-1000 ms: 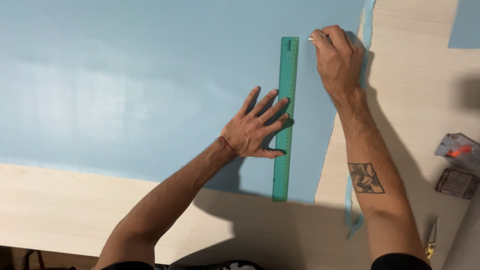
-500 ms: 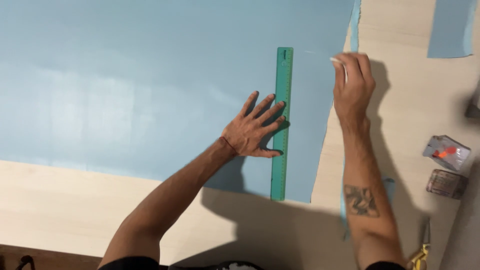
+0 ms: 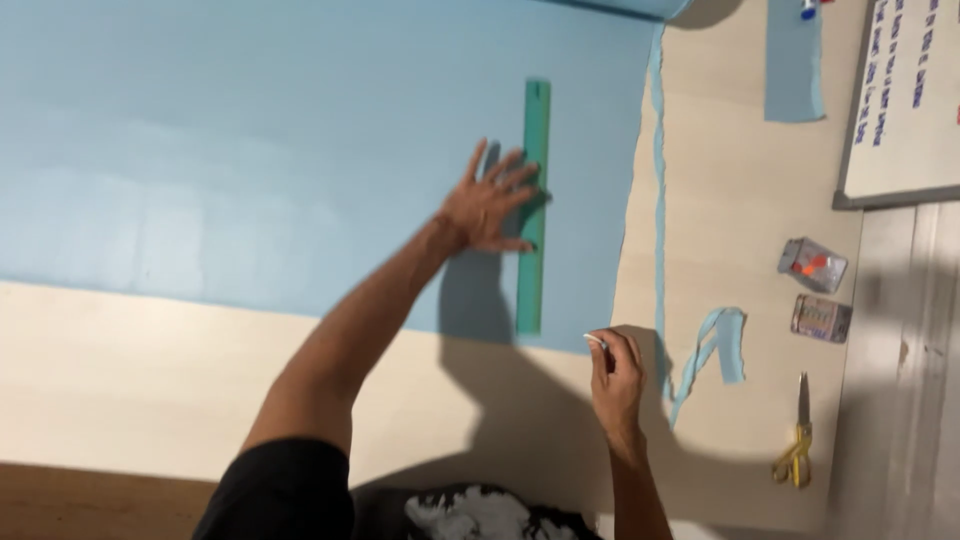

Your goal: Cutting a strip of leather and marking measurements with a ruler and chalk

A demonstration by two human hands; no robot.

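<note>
— What has each grip got?
— Left hand [image 3: 487, 208], fingers spread, pins a green ruler [image 3: 533, 205] on smooth blue sheet [image 3: 250, 150]. Right hand [image 3: 615, 372] pinches a small blade [image 3: 595, 341] at the sheet's near edge.
— Containers?
— Two small clear boxes [image 3: 812, 265] on the pale worktop [image 3: 150, 380], contents unclear.

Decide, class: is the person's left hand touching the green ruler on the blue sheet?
Touching. The head view shows the left hand spread flat, its fingers lying across the green ruler on the blue sheet.
</note>
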